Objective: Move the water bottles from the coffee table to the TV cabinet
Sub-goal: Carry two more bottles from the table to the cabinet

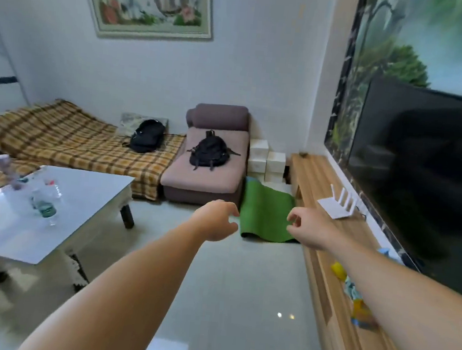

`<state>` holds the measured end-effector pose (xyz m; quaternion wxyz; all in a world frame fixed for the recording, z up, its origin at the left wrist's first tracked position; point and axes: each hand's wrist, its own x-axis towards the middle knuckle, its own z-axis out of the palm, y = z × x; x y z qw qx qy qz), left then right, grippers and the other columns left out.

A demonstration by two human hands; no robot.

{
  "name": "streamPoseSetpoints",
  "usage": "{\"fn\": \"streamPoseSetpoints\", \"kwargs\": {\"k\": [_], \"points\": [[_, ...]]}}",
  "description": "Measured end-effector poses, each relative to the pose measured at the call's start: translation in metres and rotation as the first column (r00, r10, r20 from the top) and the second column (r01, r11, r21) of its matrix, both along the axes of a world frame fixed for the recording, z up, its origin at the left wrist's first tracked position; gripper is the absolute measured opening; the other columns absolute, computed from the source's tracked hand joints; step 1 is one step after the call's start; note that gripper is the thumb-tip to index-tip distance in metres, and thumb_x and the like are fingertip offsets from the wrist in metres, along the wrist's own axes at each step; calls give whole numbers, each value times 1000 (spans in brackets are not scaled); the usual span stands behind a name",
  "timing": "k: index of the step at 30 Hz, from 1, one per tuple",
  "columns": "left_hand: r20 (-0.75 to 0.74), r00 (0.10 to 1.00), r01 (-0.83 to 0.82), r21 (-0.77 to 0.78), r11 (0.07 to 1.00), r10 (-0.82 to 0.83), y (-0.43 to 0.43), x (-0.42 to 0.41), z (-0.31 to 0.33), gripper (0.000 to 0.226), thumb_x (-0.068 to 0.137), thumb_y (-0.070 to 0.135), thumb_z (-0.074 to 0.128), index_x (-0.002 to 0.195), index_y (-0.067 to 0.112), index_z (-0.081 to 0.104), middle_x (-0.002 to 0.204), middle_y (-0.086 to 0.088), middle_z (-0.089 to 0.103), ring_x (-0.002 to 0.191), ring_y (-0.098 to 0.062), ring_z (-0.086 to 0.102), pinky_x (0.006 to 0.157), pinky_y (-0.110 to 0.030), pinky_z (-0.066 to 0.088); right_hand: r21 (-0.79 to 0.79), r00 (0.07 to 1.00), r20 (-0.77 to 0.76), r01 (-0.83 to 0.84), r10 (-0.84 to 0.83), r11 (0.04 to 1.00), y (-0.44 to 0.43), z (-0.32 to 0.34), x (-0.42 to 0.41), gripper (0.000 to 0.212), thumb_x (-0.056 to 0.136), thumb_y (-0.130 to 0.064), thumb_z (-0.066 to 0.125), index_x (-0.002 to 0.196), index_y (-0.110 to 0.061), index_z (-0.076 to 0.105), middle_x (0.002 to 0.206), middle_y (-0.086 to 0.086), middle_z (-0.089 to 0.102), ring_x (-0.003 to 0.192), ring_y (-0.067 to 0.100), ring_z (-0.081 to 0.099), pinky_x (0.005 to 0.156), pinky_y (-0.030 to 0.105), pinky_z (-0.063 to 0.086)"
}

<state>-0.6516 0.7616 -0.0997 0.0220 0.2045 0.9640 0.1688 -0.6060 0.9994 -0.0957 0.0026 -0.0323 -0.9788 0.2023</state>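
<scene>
White and glossy, the coffee table [83, 187] at our left carries the clear water bottles [46, 200], blurred, with green labels, well apart from both our hands. Our left hand [217, 221] and right hand [307, 229] reach out empty over the pale floor, fingers loosely curled and gripping nothing, near the green mat [265, 211]. At our right runs the wooden TV cabinet [308, 170], bearing a white router [336, 207] below the TV [420, 169].
</scene>
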Motion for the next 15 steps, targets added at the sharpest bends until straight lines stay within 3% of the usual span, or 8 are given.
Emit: {"fn": "streamPoseSetpoints", "kwargs": {"k": [6, 9, 15], "points": [[34, 990, -136, -3, 991, 136, -165, -8, -7, 41, 83, 36, 56, 123, 28, 51, 122, -1, 55, 103, -20, 55, 87, -36, 48, 12, 988, 10, -157, 157, 988, -157, -9, -32, 27, 81, -27, 58, 106, -21, 62, 79, -8, 61, 77, 19, 62, 68, 31, 50], [46, 974, -224, 12, 974, 224, -245, -11, -5, 41, 83, 38, 56, 123, 29, 50, 120, 0, 55, 99, -19, 56, 87, -38, 50, 45, 975, 28, -223, 222, 974, -228, -12, -53, 30, 80, -26, 58, 109, -21, 61, 80, -9, 59, 81, 19, 58, 74, 32, 51], [19, 912, -410, 82, 909, 410, -374, -12, -7, 37, 84, 29, 57, 120, 23, 54, 119, -4, 58, 105, -21, 56, 90, -33, 47, 83, 930, 48, -368, 365, 926, -355, -14, -96, 33, 82, -30, 59, 114, -22, 61, 107, -1, 62, 92, 19, 56, 81, 29, 47]]}}
